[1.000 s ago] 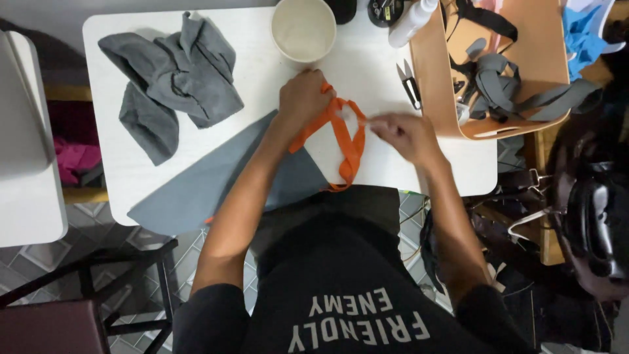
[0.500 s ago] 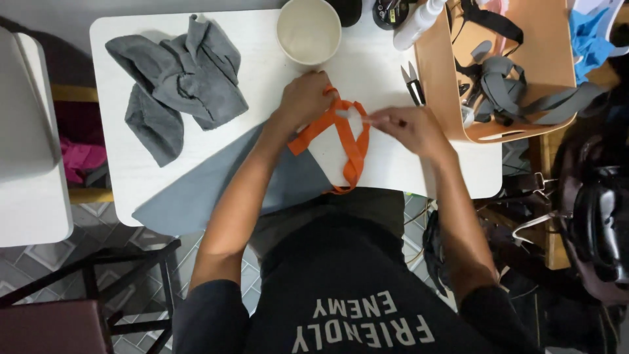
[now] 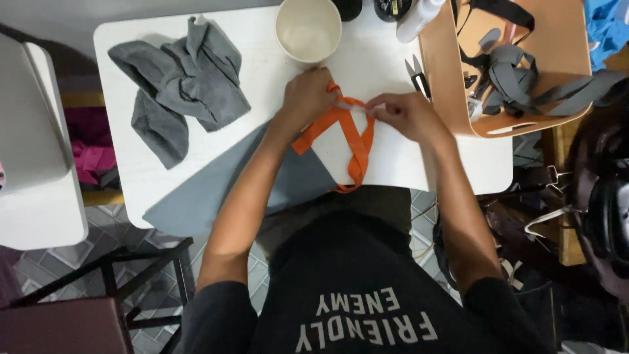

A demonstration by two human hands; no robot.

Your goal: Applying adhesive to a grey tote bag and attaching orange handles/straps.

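Pinching an orange strap [image 3: 347,134] at the centre of the frame, the left hand [image 3: 308,98] closes its fingers over the strap's upper left end while the right hand [image 3: 406,115] nips the upper right end between thumb and fingertips, and the strap's loop hangs down to the near edge of the white surface [image 3: 262,59]. A cream cup [image 3: 308,29] stands just above the left hand near the far edge, and small scissors [image 3: 416,75] and a tan box [image 3: 452,98] crowd the right hand. Open room lies left of centre, between a crumpled grey cloth [image 3: 177,88] at upper left and a flat blue-grey sheet [image 3: 216,190] overhanging the near edge.
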